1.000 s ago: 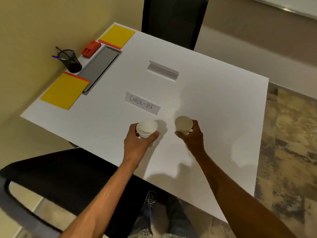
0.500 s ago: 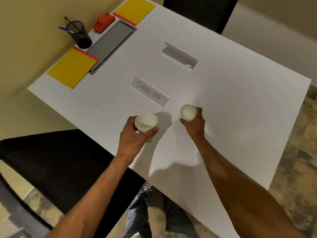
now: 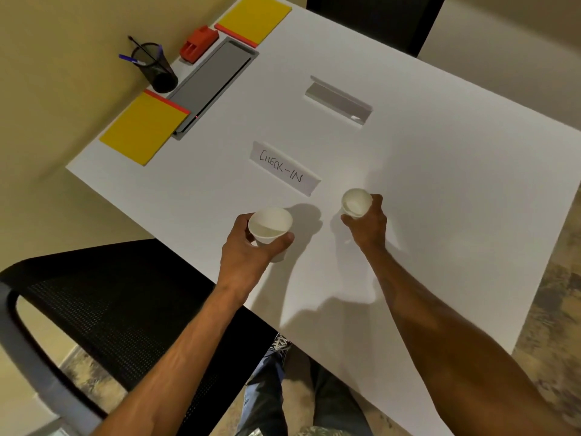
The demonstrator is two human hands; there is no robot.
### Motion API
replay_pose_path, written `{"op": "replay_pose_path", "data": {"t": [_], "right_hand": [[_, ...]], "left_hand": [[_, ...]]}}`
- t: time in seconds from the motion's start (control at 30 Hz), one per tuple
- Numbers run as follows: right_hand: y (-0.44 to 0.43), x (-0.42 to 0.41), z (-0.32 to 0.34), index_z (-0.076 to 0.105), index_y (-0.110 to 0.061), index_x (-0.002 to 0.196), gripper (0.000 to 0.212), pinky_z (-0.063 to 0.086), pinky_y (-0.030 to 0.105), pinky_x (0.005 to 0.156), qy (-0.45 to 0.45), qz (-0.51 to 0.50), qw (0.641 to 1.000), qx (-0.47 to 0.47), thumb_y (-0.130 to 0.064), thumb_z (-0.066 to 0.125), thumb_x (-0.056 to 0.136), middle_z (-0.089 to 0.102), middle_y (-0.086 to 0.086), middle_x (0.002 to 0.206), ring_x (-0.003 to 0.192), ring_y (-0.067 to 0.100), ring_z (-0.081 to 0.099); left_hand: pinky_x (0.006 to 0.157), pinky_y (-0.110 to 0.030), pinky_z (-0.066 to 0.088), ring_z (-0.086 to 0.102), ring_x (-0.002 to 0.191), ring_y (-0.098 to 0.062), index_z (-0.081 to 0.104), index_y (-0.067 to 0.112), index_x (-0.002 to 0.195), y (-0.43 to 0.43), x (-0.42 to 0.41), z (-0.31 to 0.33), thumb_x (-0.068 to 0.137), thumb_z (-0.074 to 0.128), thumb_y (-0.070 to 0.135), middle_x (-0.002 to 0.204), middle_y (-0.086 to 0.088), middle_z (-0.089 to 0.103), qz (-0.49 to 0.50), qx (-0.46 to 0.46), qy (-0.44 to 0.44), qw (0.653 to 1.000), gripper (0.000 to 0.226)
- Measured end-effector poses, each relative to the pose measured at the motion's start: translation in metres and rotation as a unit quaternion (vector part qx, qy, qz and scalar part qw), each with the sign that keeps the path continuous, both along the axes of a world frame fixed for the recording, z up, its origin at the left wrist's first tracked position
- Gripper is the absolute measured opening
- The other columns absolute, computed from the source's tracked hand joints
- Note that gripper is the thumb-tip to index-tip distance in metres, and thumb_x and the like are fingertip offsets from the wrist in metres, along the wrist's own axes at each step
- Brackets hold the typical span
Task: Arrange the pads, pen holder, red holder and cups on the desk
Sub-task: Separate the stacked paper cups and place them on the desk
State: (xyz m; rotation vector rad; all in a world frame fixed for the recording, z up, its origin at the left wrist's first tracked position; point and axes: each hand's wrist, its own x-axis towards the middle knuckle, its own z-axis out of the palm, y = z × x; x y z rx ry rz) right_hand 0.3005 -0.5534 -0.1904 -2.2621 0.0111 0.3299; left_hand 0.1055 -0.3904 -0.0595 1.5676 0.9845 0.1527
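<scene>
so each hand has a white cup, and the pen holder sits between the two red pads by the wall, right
Almost. The head view shows the left hand and right hand each gripping a white cup, and the pen holder does sit by the wall between the two pads. But the pads are yellow with a red strip along one edge, not red.

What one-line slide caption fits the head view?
Left hand and right hand each grip a white paper cup near the CHECK-IN sign.
</scene>
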Motion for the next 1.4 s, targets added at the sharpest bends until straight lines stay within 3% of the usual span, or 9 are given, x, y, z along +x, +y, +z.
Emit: {"op": "replay_pose_path", "data": {"t": [0.13, 0.3, 0.43, 0.5, 0.63, 0.87, 1.07, 1.2, 1.4], "right_hand": [[0.0, 0.0, -0.001, 0.04, -0.011, 0.128, 0.076, 0.05, 0.033, 0.086, 0.013, 0.0, 1.0, 0.0, -0.017, 0.087, 0.068, 0.061, 0.014, 0.122, 0.109, 0.034, 0.061], [-0.01, -0.009, 0.009, 0.019, -0.019, 0.153, 0.114, 0.036, 0.048, 0.113, 0.058, -0.002, 0.998, 0.018, -0.014, 0.088, 0.064, 0.037, 0.009, 0.152, 0.14, 0.03, 0.037], [-0.016, -0.035, 0.036, 0.02, -0.021, 0.154, 0.106, 0.035, 0.054, 0.112, 0.013, -0.057, 0.998, 0.017, -0.016, 0.084, 0.069, 0.034, 0.007, 0.154, 0.142, 0.029, 0.031], [-0.016, -0.053, 0.054, 0.024, -0.024, 0.151, 0.098, 0.043, 0.044, 0.107, -0.015, -0.078, 0.996, 0.048, -0.016, 0.082, 0.072, 0.038, 0.003, 0.15, 0.138, 0.022, 0.037], [-0.011, -0.092, 0.094, 0.041, -0.028, 0.14, 0.078, 0.044, 0.0, 0.072, -0.009, -0.065, 0.983, 0.171, -0.013, 0.08, 0.073, 0.048, -0.005, 0.135, 0.112, -0.002, 0.053], [-0.022, -0.151, 0.146, 0.039, -0.027, 0.142, 0.087, 0.046, 0.029, 0.104, 0.054, 0.11, 0.965, 0.231, -0.01, 0.087, 0.071, 0.058, -0.003, 0.135, 0.126, 0.008, 0.054], [-0.073, -0.184, 0.175, 0.041, -0.027, 0.141, 0.088, 0.053, 0.047, 0.101, 0.014, 0.048, 0.972, 0.231, -0.021, 0.09, 0.068, 0.059, -0.006, 0.132, 0.121, 0.02, 0.06], [-0.124, -0.204, 0.185, 0.046, -0.031, 0.136, 0.09, 0.055, 0.043, 0.097, -0.03, -0.008, 0.978, 0.206, -0.041, 0.089, 0.058, 0.063, -0.014, 0.126, 0.116, 0.013, 0.062], [-0.216, -0.239, 0.194, 0.049, -0.036, 0.129, 0.083, 0.058, 0.033, 0.091, -0.066, -0.078, 0.974, 0.202, -0.036, 0.091, 0.056, 0.064, -0.02, 0.12, 0.111, 0.005, 0.062]], "left_hand": [[0.078, -0.02, 0.047, 0.06, 0.106, -0.005, 0.057, 0.039, 0.113, 0.002, -0.005, 0.0, 0.054, 0.085, 0.056, 0.11, 0.015, 0.065, -0.011, -0.001, -0.002, 1.0, 0.068], [0.077, -0.02, 0.048, 0.061, 0.106, -0.008, 0.057, 0.039, 0.111, 0.011, -0.011, 0.004, 0.054, 0.086, 0.055, 0.109, 0.014, 0.065, -0.035, -0.009, -0.011, 0.999, 0.065], [0.081, -0.026, 0.05, 0.062, 0.107, -0.012, 0.058, 0.036, 0.112, 0.021, -0.013, 0.012, 0.054, 0.086, 0.057, 0.11, 0.012, 0.066, -0.064, 0.002, -0.013, 0.998, 0.069], [0.084, -0.029, 0.053, 0.063, 0.106, -0.013, 0.058, 0.037, 0.112, 0.027, -0.013, 0.016, 0.052, 0.087, 0.057, 0.109, 0.012, 0.067, -0.077, 0.01, -0.013, 0.997, 0.069], [0.086, -0.031, 0.055, 0.064, 0.106, -0.012, 0.058, 0.038, 0.112, 0.03, -0.011, 0.022, 0.054, 0.089, 0.054, 0.11, 0.013, 0.068, -0.119, 0.007, -0.021, 0.993, 0.068], [0.093, -0.04, 0.056, 0.064, 0.108, -0.014, 0.06, 0.032, 0.116, -0.006, -0.007, 0.039, 0.058, 0.09, 0.047, 0.112, 0.01, 0.069, -0.218, -0.025, -0.067, 0.973, 0.067], [0.089, -0.034, 0.056, 0.063, 0.109, -0.01, 0.058, 0.034, 0.119, -0.074, -0.004, 0.056, 0.062, 0.088, 0.048, 0.111, 0.014, 0.068, -0.325, -0.043, -0.088, 0.941, 0.066], [0.077, -0.021, 0.053, 0.063, 0.103, -0.002, 0.058, 0.036, 0.115, -0.132, -0.011, 0.066, 0.061, 0.087, 0.05, 0.108, 0.018, 0.068, -0.372, -0.057, -0.091, 0.922, 0.062], [0.089, -0.033, 0.057, 0.063, 0.108, -0.012, 0.058, 0.029, 0.119, -0.228, -0.027, 0.074, 0.06, 0.088, 0.049, 0.115, 0.01, 0.067, -0.439, -0.044, -0.091, 0.893, 0.069]]}}
